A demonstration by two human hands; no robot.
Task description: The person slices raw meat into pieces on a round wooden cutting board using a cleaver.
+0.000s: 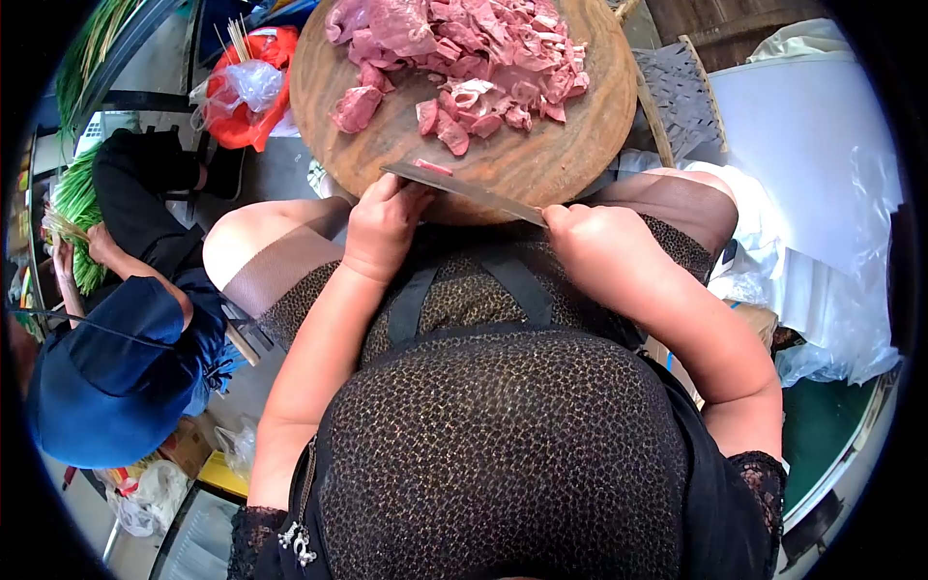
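At the far left, a co-worker in a dark blue hat (106, 387) bends over a bunch of long green stalks (77, 198), with 2 hands at the stalks. Right of that sits a red plastic bag (253, 124), with a clear plastic bag (253, 85) bunched on it and several thin sticks (237, 41) poking up behind.

Next comes the wearer's left hand (379, 232), at the near edge of a round wooden board (333, 145). Its fingers are curled in close at the far end of a knife (474, 196); the blade hides part of them, so I cannot tell what they grip. The knife lies slantwise across the board's near rim, between the 2 hands; whether the blade touches the wood is unclear. Just beyond the blade, 1 thin strip of meat (433, 167) lies apart from the large heap of cut pink meat (503, 58) on the board's far half.

The wearer's right hand (597, 242) is at the knife's other end, fingers closed firmly around the handle. Farther right stand a woven seat (681, 106), a pale flat panel (802, 126) and crumpled clear sheeting (841, 333).
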